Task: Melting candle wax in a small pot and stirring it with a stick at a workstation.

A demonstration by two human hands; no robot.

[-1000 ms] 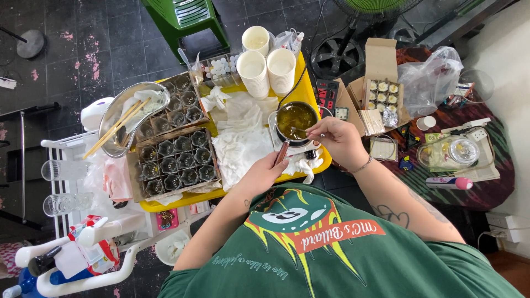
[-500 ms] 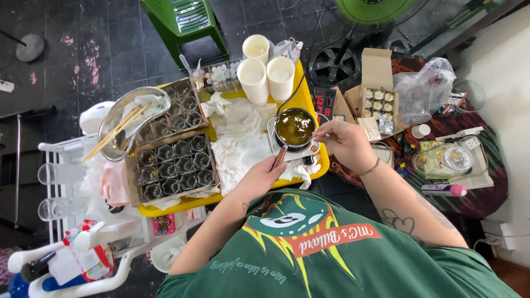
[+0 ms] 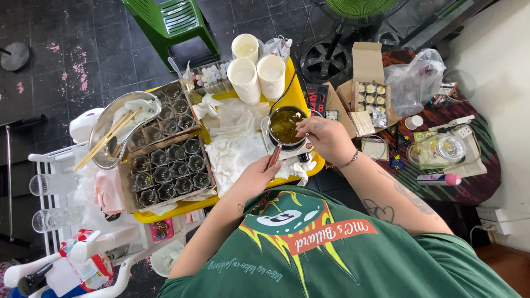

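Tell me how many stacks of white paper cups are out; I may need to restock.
3, all at the yellow tray's far end: one stack farthest back, one in front of it, one to its right. Others may be hidden.

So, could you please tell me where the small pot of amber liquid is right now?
In the head view the pot sits at the yellow tray's right edge, between both hands, just below the stacked paper cups.

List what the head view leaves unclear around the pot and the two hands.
- Tool in the right hand: hidden by the fingers over the pot, too small to name.
- Pot handle: its end covered by the left hand.
- Base under the pot: mostly hidden by the pot and right hand.
- Contents of the small glass cups in the cardboard tray: too small to tell.
- Person's forearms: partly hidden by the green shirt.
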